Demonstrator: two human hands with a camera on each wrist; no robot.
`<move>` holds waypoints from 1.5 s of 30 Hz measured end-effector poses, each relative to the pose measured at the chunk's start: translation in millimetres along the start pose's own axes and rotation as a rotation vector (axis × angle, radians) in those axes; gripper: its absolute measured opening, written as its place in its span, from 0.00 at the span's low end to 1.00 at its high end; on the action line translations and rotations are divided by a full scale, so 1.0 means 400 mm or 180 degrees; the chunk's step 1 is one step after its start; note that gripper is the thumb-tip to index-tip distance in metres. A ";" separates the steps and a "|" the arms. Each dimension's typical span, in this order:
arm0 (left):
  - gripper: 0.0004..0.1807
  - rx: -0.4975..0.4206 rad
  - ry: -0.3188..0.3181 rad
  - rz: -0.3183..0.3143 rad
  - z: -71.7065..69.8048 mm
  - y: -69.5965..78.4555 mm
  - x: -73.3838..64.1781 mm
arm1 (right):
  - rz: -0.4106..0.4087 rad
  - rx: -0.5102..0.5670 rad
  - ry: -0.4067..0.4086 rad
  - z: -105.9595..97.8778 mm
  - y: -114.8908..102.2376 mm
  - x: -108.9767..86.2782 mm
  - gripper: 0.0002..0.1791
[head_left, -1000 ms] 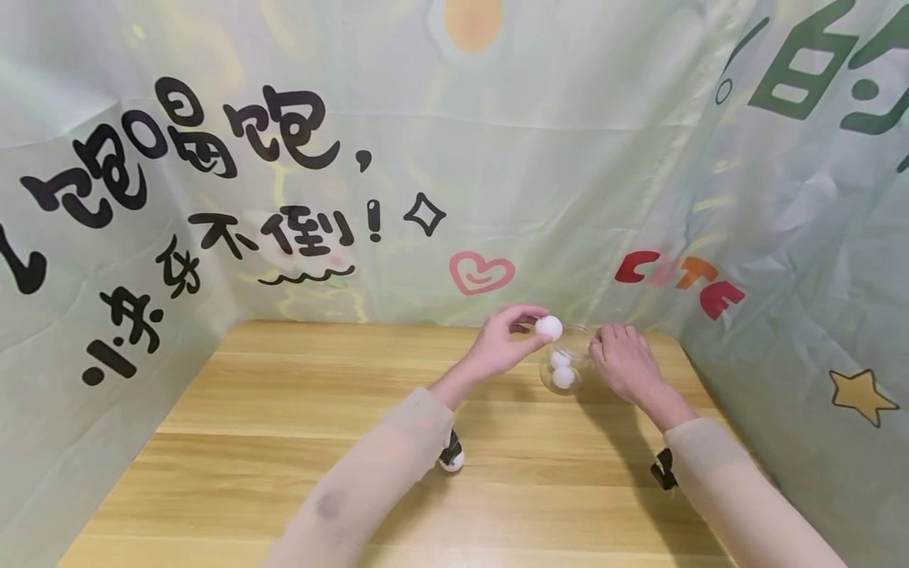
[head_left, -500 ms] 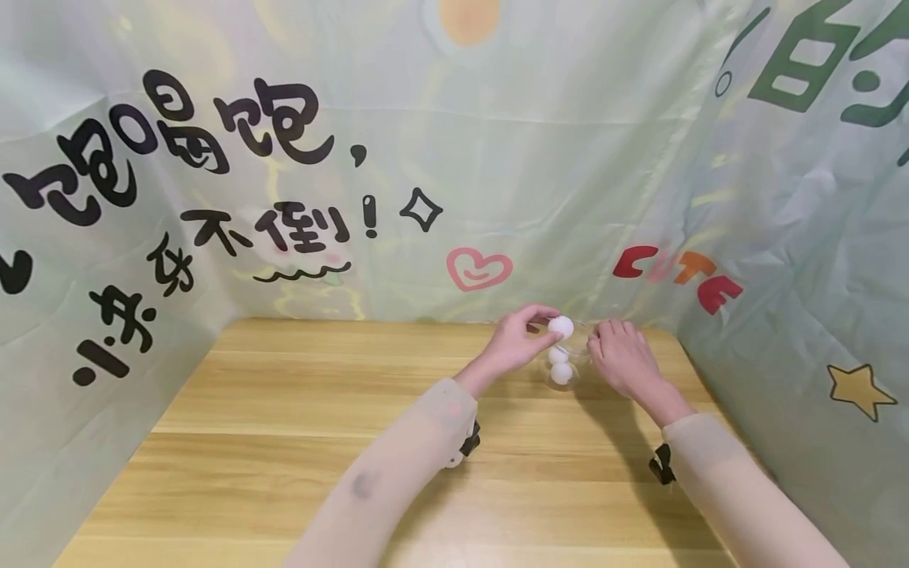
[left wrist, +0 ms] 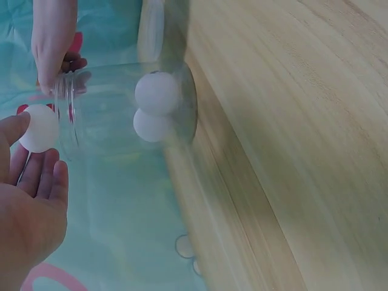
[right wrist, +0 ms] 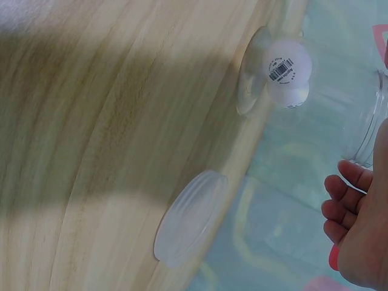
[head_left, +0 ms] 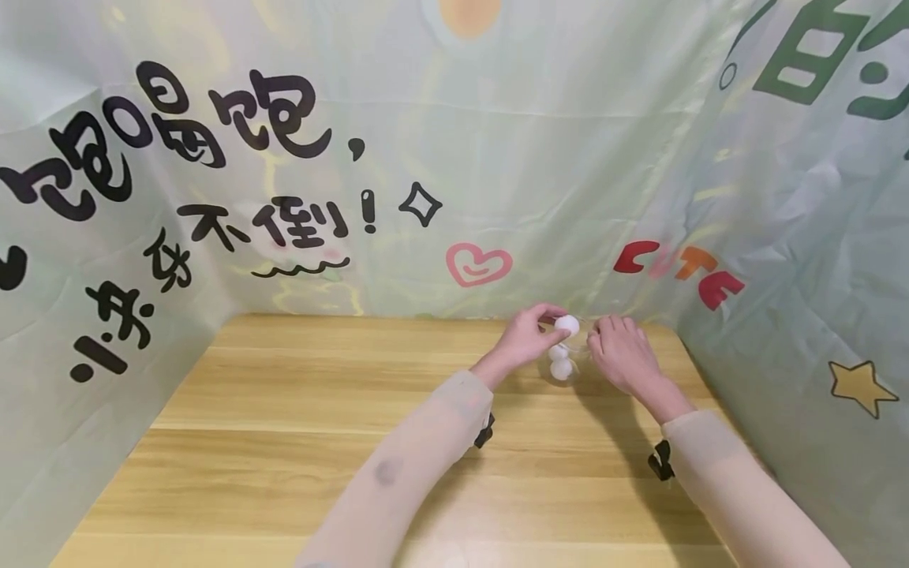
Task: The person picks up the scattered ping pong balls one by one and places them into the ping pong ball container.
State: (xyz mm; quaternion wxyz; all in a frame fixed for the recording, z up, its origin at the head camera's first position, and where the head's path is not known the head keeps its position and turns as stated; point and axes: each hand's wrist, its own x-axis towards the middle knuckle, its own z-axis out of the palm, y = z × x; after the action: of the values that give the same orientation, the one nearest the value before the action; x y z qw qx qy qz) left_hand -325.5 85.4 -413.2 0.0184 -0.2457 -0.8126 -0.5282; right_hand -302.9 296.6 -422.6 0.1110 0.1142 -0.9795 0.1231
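Observation:
My left hand [head_left: 527, 339] pinches a white ping-pong ball [head_left: 566, 326] between thumb and fingers. That ball is at the mouth of a clear jar [left wrist: 106, 109], as the left wrist view shows. Two more white balls lie in the bottom of the jar, one ball [left wrist: 156, 93] leaning against the other ball [left wrist: 150, 125]. Printed marks show on one of them in the right wrist view. At the opposite side of the rim, my right hand [head_left: 625, 355] grips the jar with curled fingers [right wrist: 342, 200]. The jar stands upright on the wooden table [head_left: 319, 442].
A translucent round lid [right wrist: 191, 218] lies on the table near the jar; my right hand hides it in the head view. A printed cloth [head_left: 398, 158] rises like a wall behind the table and along both sides.
My left hand has moved right with the ball, from beside the jar's rim to over its mouth. The right hand keeps its place at the rim.

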 end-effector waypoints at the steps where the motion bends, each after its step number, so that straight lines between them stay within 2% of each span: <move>1: 0.18 0.0016 -0.0004 -0.0012 0.002 0.000 0.002 | 0.0003 0.0002 -0.0005 -0.001 0.000 0.000 0.22; 10: 0.18 0.0201 0.0013 -0.0304 0.013 0.003 0.003 | 0.0030 -0.0020 -0.0028 -0.003 0.001 0.000 0.22; 24: 0.18 0.0230 -0.0011 -0.0350 0.004 -0.006 -0.002 | -0.0005 -0.0018 -0.0009 -0.003 -0.008 0.000 0.22; 35: 0.19 0.0161 -0.0009 -0.0208 -0.011 0.008 -0.012 | 0.0041 -0.0012 0.0001 0.002 -0.003 0.001 0.24; 39: 0.19 0.0099 0.0036 -0.0166 -0.025 0.020 -0.022 | 0.0023 -0.0002 -0.0002 0.000 -0.004 0.000 0.23; 45: 0.19 -0.0008 0.0105 0.0013 -0.051 0.029 -0.038 | -0.0004 -0.0024 0.0019 -0.002 -0.004 -0.001 0.23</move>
State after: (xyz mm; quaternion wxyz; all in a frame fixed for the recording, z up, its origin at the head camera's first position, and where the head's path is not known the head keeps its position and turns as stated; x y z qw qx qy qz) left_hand -312.0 65.6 -398.6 0.0326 -0.2386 -0.8110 -0.5331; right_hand -302.0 295.4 -421.6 0.1144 0.1139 -0.9796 0.1197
